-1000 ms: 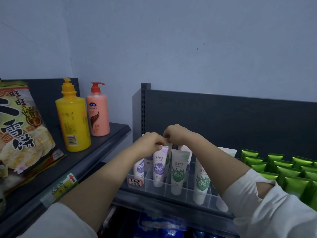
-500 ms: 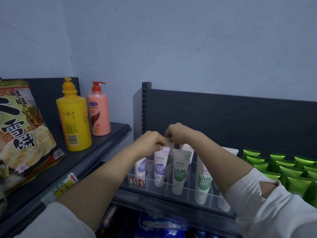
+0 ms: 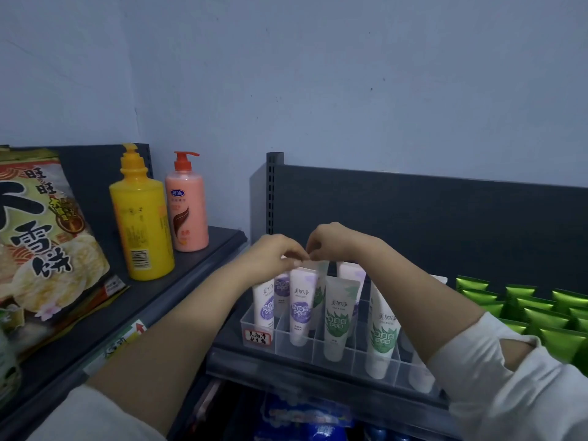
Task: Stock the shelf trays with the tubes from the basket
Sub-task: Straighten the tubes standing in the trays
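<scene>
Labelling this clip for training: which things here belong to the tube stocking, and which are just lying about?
Job: left hand, right hand, pinched tube, purple-label tubes, green-label tubes, clear divided tray.
Lying about: yellow pump bottle, pink pump bottle, rice-cracker bag, green packs.

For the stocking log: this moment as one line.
left hand: pinches purple-label tube top | right hand: pinches green-label tube top behind it | both tubes in clear tray | basket: not seen

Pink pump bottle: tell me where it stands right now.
In the head view, the pink pump bottle stands upright on the left-hand shelf, just right of the yellow pump bottle and left of the clear tray.
</scene>
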